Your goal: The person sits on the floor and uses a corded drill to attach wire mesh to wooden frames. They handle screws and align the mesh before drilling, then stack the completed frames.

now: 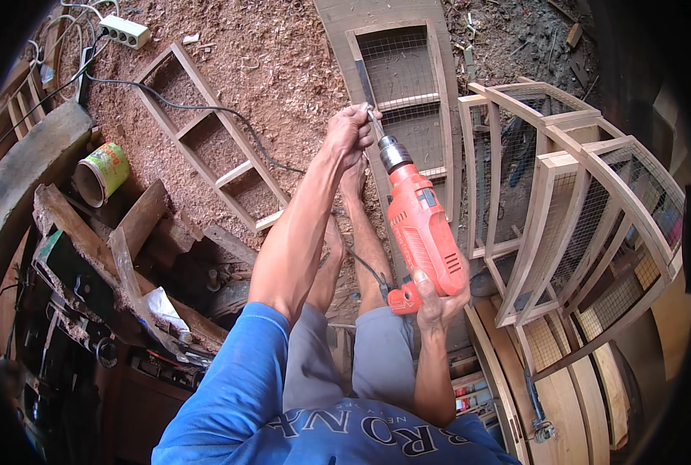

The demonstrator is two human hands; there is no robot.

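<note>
Red-orange plastic on the power drill [424,225], which sits mid-frame with its chuck [394,153] aimed toward the top. Right hand [442,301] is wrapped around the back end of it, thumb laid over the casing. Left hand [351,130] is up at the business end, upper centre of the frame, thumb and fingers pressed together by the tip of the bit [378,128]. Can't tell if it's pinching the bit itself or some small shiny piece there.

Just past those fingers, a wooden frame with wire mesh [441,101] lies on a wide board [337,19], top centre. Bunch more mesh frames [551,182] are stacked up on the right side. Over at upper left, a bare ladder-like frame [234,173] lies on reddish wood shavings [283,54], with a dark cable [167,104] running across it. White power strip [125,32] is in the upper left corner area, and a yellow-green tin [114,166] lies tipped on its side below that.
</note>
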